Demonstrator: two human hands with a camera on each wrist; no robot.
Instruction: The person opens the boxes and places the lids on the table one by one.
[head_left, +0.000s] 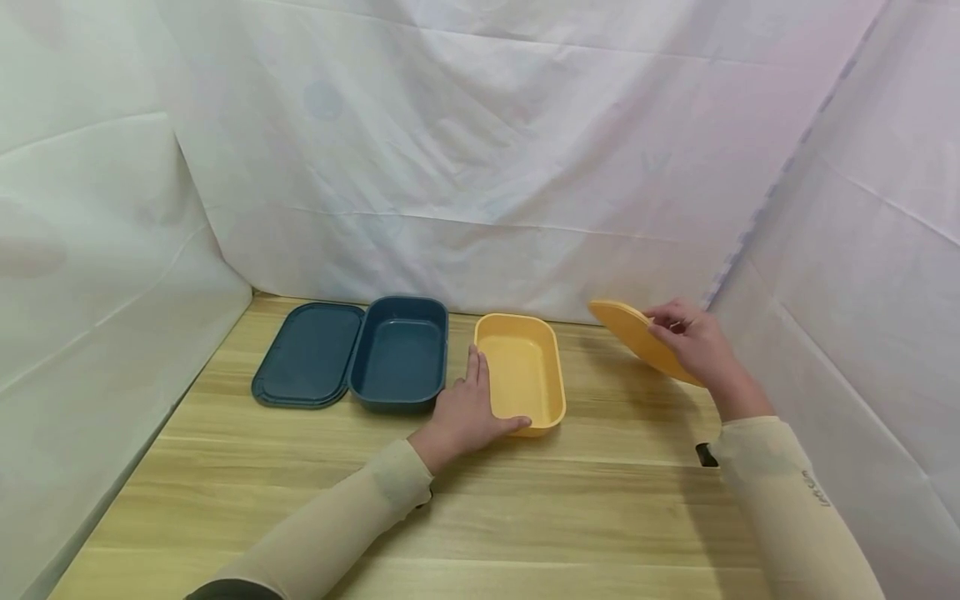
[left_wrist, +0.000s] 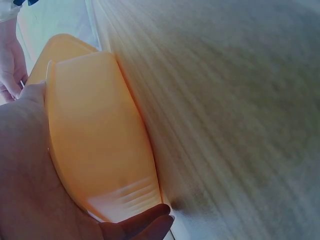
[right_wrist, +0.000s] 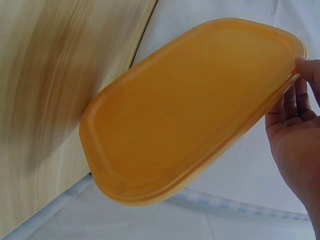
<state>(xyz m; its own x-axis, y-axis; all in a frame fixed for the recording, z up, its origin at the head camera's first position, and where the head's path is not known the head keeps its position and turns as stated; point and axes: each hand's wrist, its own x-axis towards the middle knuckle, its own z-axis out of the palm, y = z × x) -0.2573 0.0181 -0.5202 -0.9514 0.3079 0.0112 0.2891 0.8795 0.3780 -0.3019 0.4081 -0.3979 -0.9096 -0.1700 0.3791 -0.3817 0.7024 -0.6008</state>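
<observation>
A yellow rectangular container [head_left: 521,372] stands on the table with its open top up. My left hand [head_left: 467,414] rests against its near left corner, straight fingers along the left wall and thumb across the near rim. The left wrist view shows the outside of the container [left_wrist: 97,135] between thumb and fingers. Off to the right, my right hand [head_left: 692,337] pinches the edge of a yellow lid [head_left: 637,337], thumb on one face and fingers behind. The lid [right_wrist: 185,107] is tilted steeply, its lower edge close over the table.
Left of the yellow container stands a dark blue container [head_left: 401,354], its top open. Beside that, a dark blue lid [head_left: 309,354] lies flat. White cloth [head_left: 480,158] hangs along the back and both sides of the wooden table [head_left: 525,525]. A small black object [head_left: 706,455] lies by the right sleeve.
</observation>
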